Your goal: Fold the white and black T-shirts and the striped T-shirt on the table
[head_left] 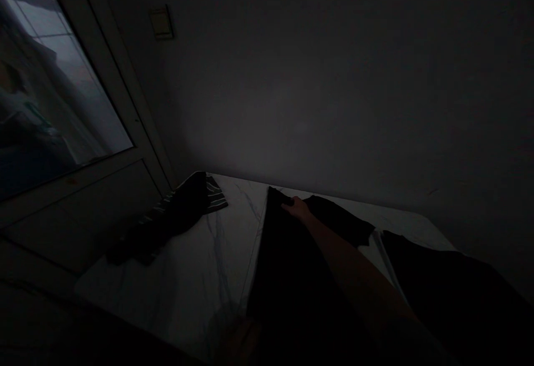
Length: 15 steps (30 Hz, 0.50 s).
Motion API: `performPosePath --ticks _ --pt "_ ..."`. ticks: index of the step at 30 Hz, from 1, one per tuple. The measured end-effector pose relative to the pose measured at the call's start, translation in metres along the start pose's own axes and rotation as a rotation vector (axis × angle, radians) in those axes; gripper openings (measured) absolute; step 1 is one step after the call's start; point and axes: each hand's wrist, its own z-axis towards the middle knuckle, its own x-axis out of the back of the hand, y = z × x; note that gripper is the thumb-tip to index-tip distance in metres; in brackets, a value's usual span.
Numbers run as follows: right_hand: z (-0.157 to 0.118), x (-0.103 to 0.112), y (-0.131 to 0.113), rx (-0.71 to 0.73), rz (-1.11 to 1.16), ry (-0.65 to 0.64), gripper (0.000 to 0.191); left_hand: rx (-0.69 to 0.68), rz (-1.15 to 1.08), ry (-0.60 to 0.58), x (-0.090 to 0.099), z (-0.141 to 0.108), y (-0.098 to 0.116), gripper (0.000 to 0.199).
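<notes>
A black garment, shaped like a shirt (287,266), lies spread on the white marbled table (196,288), with a sleeve-like part out to the right. At its far edge my right hand (297,209) has its fingers closed on the cloth, and my forearm crosses over the garment. My left hand (242,337) is low in the view, beside the garment's near left edge. Deep shadow hides most of that hand, including how its fingers lie.
Dark clothing with a striped piece (216,194) is heaped at the table's left end. Another black garment (450,277) lies at the right. Behind the table rises a grey wall (300,88) with a switch plate (161,22). A glazed door (133,104) stands on the left.
</notes>
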Motion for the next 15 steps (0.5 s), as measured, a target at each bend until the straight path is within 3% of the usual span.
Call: performPosePath --ticks 3,5,8,11,15 --pt "-0.001 0.000 -0.003 0.017 0.008 0.010 0.059 -0.136 0.014 -0.033 0.002 0.000 -0.007 0.031" --pt "0.001 0.003 -0.004 0.030 0.005 0.020 0.062 -0.176 0.046 0.040 0.001 -0.004 -0.006 0.032" --pt "0.000 0.006 -0.002 0.023 -0.007 0.018 0.059 -0.121 0.144 0.149 -0.006 -0.010 -0.001 0.043" --pt "-0.007 0.003 0.000 0.023 -0.023 -0.009 0.063 -0.017 0.223 0.153 -0.015 -0.014 0.001 0.051" --pt "-0.015 0.000 -0.001 0.048 -0.050 -0.035 0.071 -0.044 0.221 0.177 -0.016 -0.015 -0.008 0.047"
